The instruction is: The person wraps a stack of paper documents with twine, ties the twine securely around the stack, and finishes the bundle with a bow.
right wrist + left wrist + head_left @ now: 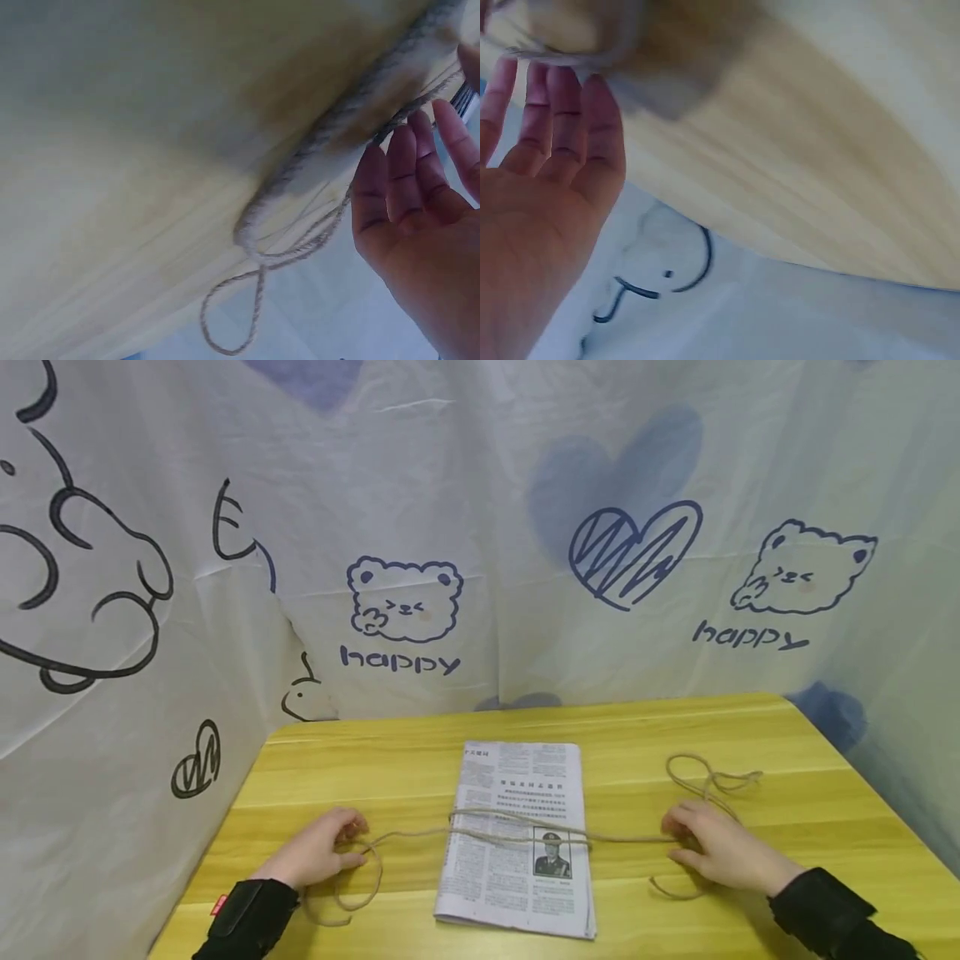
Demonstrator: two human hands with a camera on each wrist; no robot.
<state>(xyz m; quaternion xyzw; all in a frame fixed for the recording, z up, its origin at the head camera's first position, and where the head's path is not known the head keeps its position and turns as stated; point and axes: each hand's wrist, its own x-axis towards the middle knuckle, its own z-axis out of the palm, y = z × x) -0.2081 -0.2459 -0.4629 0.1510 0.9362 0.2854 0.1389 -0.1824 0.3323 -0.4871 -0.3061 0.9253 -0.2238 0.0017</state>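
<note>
Head view: left grip (317, 852) and right grip (723, 845) curl loosely round string (630, 839) crossing folded newspaper (501, 887) on the tabletop (360, 768); I'd draw it evenly left and right.

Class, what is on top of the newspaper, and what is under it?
Two strands of string cross the folded newspaper, which lies on a yellow table. Anything else underneath is hidden.

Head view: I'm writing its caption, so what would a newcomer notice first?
Probably the folded newspaper on the yellow table, crossed by two strands of twine. On either side of it, the left hand and right hand hold the twine. Behind, cartoon bears and hearts dot the pale cloth.
</note>
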